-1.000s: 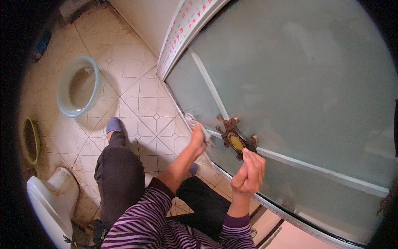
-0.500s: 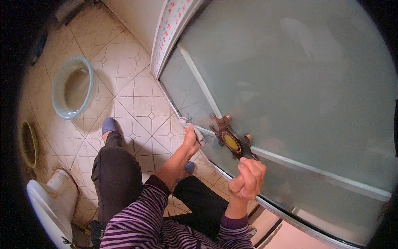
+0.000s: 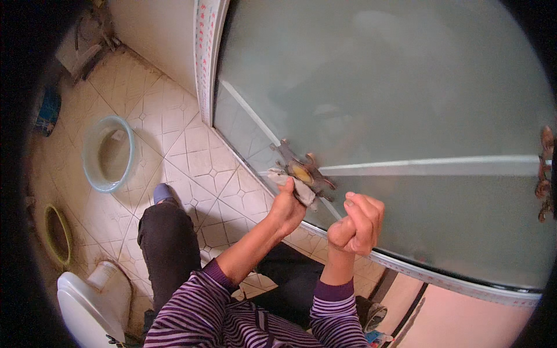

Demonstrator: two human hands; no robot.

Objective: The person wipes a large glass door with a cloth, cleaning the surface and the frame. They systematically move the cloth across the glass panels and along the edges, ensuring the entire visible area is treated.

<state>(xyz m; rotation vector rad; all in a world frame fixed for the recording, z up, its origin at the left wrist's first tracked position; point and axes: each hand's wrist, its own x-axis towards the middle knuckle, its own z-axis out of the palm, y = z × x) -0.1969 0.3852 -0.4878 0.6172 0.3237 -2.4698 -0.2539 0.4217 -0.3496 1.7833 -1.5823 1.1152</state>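
Observation:
My left hand [image 3: 287, 210] grips a whitish-grey cloth [image 3: 303, 192] and presses it against an ornate bronze handle [image 3: 284, 152]. This handle, with a yellow oval at its middle, sits on a frosted glass panel [image 3: 406, 98]; the cloth and fingers cover part of its near side. To the right, my right hand [image 3: 358, 225] is closed in a fist in front of the glass, apart from the handle. Nothing shows between its fingers.
A pale blue basin [image 3: 132, 156] holding murky water stands on the tiled floor [image 3: 180, 136]. At the left are a yellow-green basin [image 3: 68, 232] and a white toilet [image 3: 81, 307]. A second bronze fitting [image 3: 544, 174] is at the far right. White metal framing [image 3: 204, 69] edges the glass.
My left hand has brought the cloth from the panel's edge onto the handle. My right hand has come away from the handle's lower end. The view has shifted, bringing the far-right fitting into sight.

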